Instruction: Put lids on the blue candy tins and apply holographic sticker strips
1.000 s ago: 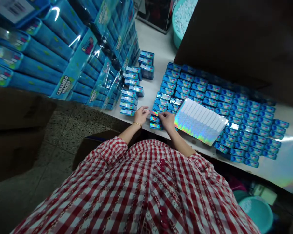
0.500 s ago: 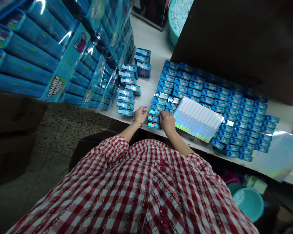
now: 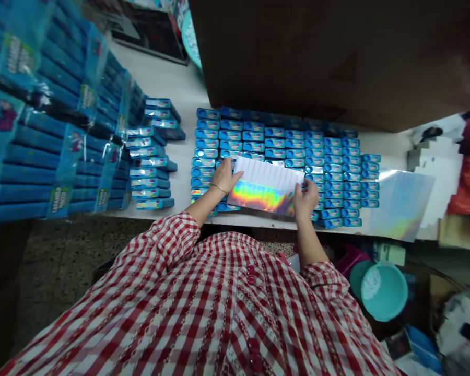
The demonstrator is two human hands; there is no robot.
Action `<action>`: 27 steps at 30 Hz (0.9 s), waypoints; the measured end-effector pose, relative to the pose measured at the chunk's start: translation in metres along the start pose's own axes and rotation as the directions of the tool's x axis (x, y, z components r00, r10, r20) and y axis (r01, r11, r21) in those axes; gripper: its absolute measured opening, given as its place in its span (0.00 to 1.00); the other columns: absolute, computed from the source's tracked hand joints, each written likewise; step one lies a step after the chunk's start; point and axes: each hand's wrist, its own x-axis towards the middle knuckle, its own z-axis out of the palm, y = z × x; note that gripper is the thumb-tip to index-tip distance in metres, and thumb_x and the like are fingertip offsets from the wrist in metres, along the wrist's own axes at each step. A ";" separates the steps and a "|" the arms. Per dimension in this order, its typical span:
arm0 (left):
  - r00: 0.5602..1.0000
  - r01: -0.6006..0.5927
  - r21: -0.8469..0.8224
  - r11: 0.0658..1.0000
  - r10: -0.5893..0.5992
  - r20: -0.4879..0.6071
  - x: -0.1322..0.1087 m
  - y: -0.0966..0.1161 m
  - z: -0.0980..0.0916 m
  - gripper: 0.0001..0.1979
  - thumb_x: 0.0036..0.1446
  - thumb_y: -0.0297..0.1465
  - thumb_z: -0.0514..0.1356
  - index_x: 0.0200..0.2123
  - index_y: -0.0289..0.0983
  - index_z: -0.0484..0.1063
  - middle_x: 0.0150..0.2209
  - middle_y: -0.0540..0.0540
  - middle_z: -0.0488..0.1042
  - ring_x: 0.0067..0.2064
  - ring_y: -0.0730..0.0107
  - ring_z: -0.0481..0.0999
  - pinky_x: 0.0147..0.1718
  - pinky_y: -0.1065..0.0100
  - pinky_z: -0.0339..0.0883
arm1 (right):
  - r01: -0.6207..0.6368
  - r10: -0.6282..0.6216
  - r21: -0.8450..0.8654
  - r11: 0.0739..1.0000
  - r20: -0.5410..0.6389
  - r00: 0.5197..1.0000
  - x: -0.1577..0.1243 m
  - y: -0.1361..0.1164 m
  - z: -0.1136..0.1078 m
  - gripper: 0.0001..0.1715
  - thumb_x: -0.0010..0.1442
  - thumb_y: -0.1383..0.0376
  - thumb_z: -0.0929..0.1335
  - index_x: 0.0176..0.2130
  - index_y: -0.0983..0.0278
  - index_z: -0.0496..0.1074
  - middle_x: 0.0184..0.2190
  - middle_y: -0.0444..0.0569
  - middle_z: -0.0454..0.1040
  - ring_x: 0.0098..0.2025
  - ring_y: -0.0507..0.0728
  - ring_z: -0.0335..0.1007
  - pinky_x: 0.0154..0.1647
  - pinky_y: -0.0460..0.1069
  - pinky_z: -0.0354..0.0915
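Note:
A holographic sticker sheet (image 3: 266, 189) with rows of narrow strips is held above a grid of small blue boxes (image 3: 297, 151) on the white table (image 3: 172, 83). My left hand (image 3: 225, 177) grips the sheet's left edge, thumb over its top corner. My right hand (image 3: 306, 198) holds the sheet's right edge with curled fingers. Both hands are closed on the sheet. The boxes under the sheet are hidden.
Loose stacks of blue boxes (image 3: 151, 156) lie left of the grid. Wrapped blue packs (image 3: 43, 136) are piled far left. A brown cardboard box (image 3: 329, 52) stands behind the grid. A second holographic sheet (image 3: 399, 203) lies right. A teal basin (image 3: 384, 290) sits below.
Both hands left the small boxes at the grid's near-left corner and took hold of the holographic sheet, one at each end. The camera view swung to the right.

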 end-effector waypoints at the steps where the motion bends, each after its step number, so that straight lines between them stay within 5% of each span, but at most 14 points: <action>1: 0.999 0.027 0.000 1.000 -0.027 0.036 0.003 0.003 0.004 0.25 0.47 0.32 0.64 0.49 0.34 0.65 0.43 0.39 0.72 0.47 0.55 0.72 0.46 0.60 0.64 | -0.060 0.060 -0.013 0.998 0.039 0.997 0.006 0.016 -0.004 0.27 0.55 0.59 0.63 0.52 0.69 0.67 0.40 0.57 0.71 0.40 0.60 0.66 0.44 0.55 0.63; 4: 0.995 0.074 -0.029 0.997 -0.072 0.067 0.006 0.004 0.010 0.26 0.45 0.26 0.64 0.49 0.36 0.65 0.37 0.44 0.73 0.40 0.60 0.74 0.42 0.62 0.66 | -0.122 0.110 0.065 0.990 0.167 0.980 0.010 0.042 -0.004 0.36 0.48 0.57 0.68 0.55 0.68 0.65 0.37 0.54 0.72 0.37 0.59 0.66 0.42 0.56 0.63; 9: 0.991 0.130 -0.249 0.960 -0.133 0.007 0.004 0.004 0.007 0.27 0.44 0.24 0.61 0.51 0.37 0.66 0.39 0.47 0.73 0.29 0.73 0.72 0.37 0.67 0.69 | -0.131 0.086 0.494 0.859 0.113 0.990 0.011 0.039 -0.001 0.38 0.47 0.56 0.68 0.55 0.67 0.64 0.29 0.46 0.69 0.29 0.54 0.63 0.36 0.52 0.64; 13: 0.991 0.132 -0.440 0.888 -0.130 0.036 -0.002 0.003 0.003 0.26 0.43 0.27 0.62 0.49 0.36 0.67 0.45 0.43 0.73 0.35 0.71 0.75 0.39 0.66 0.70 | -0.130 0.104 0.697 0.705 0.080 0.991 0.019 0.035 -0.009 0.34 0.43 0.56 0.70 0.50 0.64 0.69 0.27 0.42 0.66 0.29 0.51 0.62 0.36 0.49 0.63; 21: 0.957 0.283 -0.531 0.799 -0.201 0.208 -0.011 -0.006 0.000 0.30 0.41 0.26 0.65 0.52 0.32 0.67 0.43 0.40 0.73 0.37 0.67 0.77 0.39 0.63 0.71 | -0.205 0.221 0.781 0.590 0.087 0.971 0.019 0.036 -0.001 0.25 0.40 0.58 0.71 0.39 0.65 0.75 0.36 0.49 0.74 0.36 0.53 0.67 0.43 0.52 0.65; 27: 0.962 0.267 -0.579 0.770 -0.178 0.206 -0.010 -0.009 -0.006 0.32 0.40 0.22 0.63 0.53 0.35 0.66 0.27 0.53 0.70 0.27 0.77 0.70 0.32 0.71 0.68 | -0.364 0.116 0.769 0.525 0.359 0.926 0.011 0.038 -0.006 0.38 0.33 0.62 0.75 0.47 0.65 0.73 0.43 0.51 0.74 0.43 0.56 0.70 0.45 0.52 0.66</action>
